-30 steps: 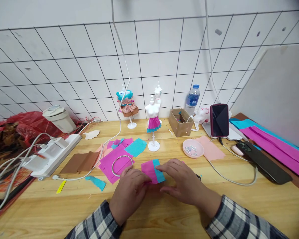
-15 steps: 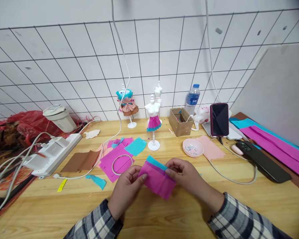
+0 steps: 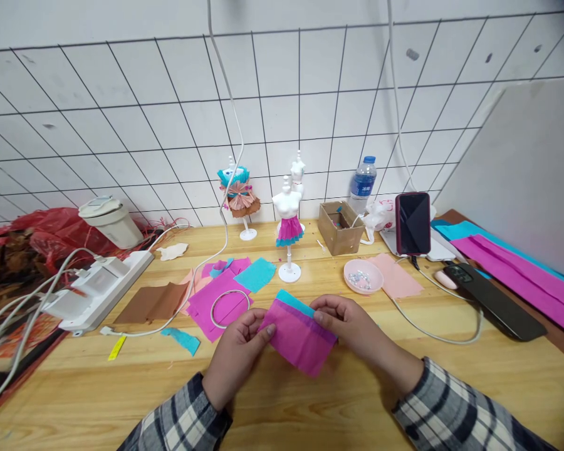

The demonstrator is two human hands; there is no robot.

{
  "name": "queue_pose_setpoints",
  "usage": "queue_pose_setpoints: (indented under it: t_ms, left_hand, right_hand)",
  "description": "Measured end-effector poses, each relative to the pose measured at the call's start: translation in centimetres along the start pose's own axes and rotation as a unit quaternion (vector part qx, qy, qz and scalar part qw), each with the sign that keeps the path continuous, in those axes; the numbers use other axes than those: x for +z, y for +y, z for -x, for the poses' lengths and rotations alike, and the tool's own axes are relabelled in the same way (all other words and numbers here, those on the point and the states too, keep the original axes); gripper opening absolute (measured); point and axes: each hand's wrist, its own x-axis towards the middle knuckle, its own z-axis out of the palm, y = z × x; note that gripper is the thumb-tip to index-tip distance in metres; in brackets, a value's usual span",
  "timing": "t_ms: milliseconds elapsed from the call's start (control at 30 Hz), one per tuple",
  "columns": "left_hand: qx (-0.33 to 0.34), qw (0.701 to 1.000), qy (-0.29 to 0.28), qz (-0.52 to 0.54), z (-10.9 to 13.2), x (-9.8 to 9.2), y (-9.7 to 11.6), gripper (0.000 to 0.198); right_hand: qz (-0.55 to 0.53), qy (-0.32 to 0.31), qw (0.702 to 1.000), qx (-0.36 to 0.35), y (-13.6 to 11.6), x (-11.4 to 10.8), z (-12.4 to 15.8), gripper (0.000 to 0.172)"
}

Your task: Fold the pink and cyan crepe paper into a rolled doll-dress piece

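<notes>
Between my hands, just above the wooden table [image 3: 282, 407], is a magenta sheet of thin crepe-like paper [image 3: 301, 344] with a blue sheet [image 3: 295, 302] showing along its upper edge. My left hand [image 3: 242, 344] pinches the left edge, thumb in front. My right hand [image 3: 352, 326] pinches the upper right corner, its thumb on the magenta face. The fingers behind the sheets are partly hidden. Straight ahead stands a small white dress form [image 3: 287, 205] on a round base, wearing a magenta pleated skirt [image 3: 289, 230] with a blue hem.
Magenta sheets [image 3: 200, 307], a ring [image 3: 215, 313], a brown sheet [image 3: 150, 302] and a blue scrap [image 3: 182, 341] lie left. A pink dish [image 3: 364, 287] of small shiny pieces, a cardboard box [image 3: 343, 241], a phone [image 3: 493, 300] and cables are right. A power strip [image 3: 103, 288] stands far left.
The paper is slightly more spread out on the right, showing more of its magenta face. Both hands keep their hold and have barely moved. The view has shifted slightly.
</notes>
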Motion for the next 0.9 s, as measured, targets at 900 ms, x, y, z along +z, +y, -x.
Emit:
queue_pose_setpoints:
  t_ms: [900]
  left_hand:
    - [-0.002,0.998,0.06,-0.008,-0.5,-0.5,-0.3,0.057]
  right_hand:
    - [0.194,0.041,0.947,-0.254,-0.5,-0.8,1.1,0.028]
